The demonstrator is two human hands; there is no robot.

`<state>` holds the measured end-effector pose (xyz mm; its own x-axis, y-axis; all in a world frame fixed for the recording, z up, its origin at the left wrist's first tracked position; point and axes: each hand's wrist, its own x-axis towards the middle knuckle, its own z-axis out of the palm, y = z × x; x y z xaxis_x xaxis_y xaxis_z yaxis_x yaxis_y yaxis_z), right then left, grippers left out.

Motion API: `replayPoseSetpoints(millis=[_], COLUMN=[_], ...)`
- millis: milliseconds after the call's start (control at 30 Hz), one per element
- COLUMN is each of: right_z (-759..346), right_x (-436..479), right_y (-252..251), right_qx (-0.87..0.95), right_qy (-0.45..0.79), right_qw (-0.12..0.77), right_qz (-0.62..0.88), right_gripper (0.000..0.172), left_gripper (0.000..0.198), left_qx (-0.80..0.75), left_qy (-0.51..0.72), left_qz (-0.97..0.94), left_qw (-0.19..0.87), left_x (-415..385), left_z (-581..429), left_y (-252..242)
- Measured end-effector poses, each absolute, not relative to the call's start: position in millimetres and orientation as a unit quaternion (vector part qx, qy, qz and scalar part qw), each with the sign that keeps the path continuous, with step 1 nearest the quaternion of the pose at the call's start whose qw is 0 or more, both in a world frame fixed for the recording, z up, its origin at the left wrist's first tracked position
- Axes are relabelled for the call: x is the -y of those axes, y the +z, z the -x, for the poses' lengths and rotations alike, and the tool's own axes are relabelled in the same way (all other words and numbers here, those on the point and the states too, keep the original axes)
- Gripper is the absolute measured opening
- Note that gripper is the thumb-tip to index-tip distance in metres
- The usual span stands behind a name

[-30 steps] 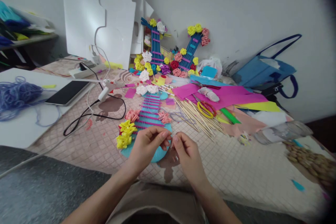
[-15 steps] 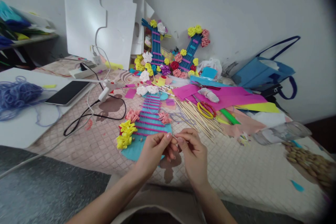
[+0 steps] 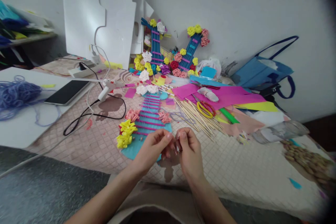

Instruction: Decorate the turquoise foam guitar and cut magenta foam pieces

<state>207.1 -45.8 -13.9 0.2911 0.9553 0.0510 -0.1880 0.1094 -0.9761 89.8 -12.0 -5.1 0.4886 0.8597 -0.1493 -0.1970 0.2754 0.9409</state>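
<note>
My left hand [image 3: 159, 144] and my right hand [image 3: 188, 145] meet over the front of the table, both with curled, pinching fingers. Whatever sits between the fingertips is too small or too hidden to name. Just under and left of my left hand lies a light-blue guitar-shaped cutout [image 3: 130, 153] with magenta strips and thin strings across its neck. Yellow paper flowers [image 3: 126, 134] cover its left edge. Pink paper flowers [image 3: 164, 117] flank the strips, and white paper flowers [image 3: 147, 89] top the neck.
Wooden sticks [image 3: 195, 115], yellow-handled scissors [image 3: 204, 110] and magenta paper [image 3: 233, 96] lie to the right. At left are a hot glue gun [image 3: 105, 91] with cords, a phone [image 3: 67, 92] and purple yarn [image 3: 18, 92]. Two dark-blue flowered guitars [image 3: 156, 47] lean at the back.
My right hand has turned, its fingers curling in more and its thumb now pointing up. My left fingers have folded slightly inward. The things on the table stay put.
</note>
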Motion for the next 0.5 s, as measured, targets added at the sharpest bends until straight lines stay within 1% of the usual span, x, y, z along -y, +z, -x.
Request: replayPoseSetpoints(millis=[67,100,167,300,367,433,500], right_z=[-211.6,-213.5,-216.8,-222.3,-225.6,-229.1,-232.6], right_x=[43.1,42.4,42.4,46.1,47.6,48.4,49.6], right_y=[-13.4,-13.0,-11.5,-4.4,-0.5,1.7,1.5], right_qx=[0.379,0.379,0.389,0.461,0.516,0.579,0.629], right_qy=[0.447,0.445,0.425,0.358,0.313,0.252,0.195], right_qw=[0.638,0.637,0.631,0.577,0.534,0.49,0.456], right_qz=[0.499,0.503,0.519,0.571,0.592,0.601,0.599], right_gripper=[0.029,0.029,0.028,0.029,0.027,0.024,0.021], left_gripper=[0.028,0.027,0.028,0.016,0.015,0.021,0.021], left_qx=[-0.369,-0.372,-0.366,-0.353,-0.36,-0.366,-0.346], left_qy=[0.426,0.442,0.449,0.446,0.412,0.337,0.266], left_qz=[-0.522,-0.556,-0.634,-0.738,-0.783,-0.84,-0.887], left_qw=[0.64,0.597,0.512,0.363,0.296,0.217,0.152], left_x=[11.1,10.6,9.9,8.5,6.5,2.7,-2.5], left_z=[-90.5,-91.1,-92.6,-95.3,-94.9,-93.7,-93.4], left_y=[-4.6,-4.2,-3.1,0.3,2.9,6.4,10.1])
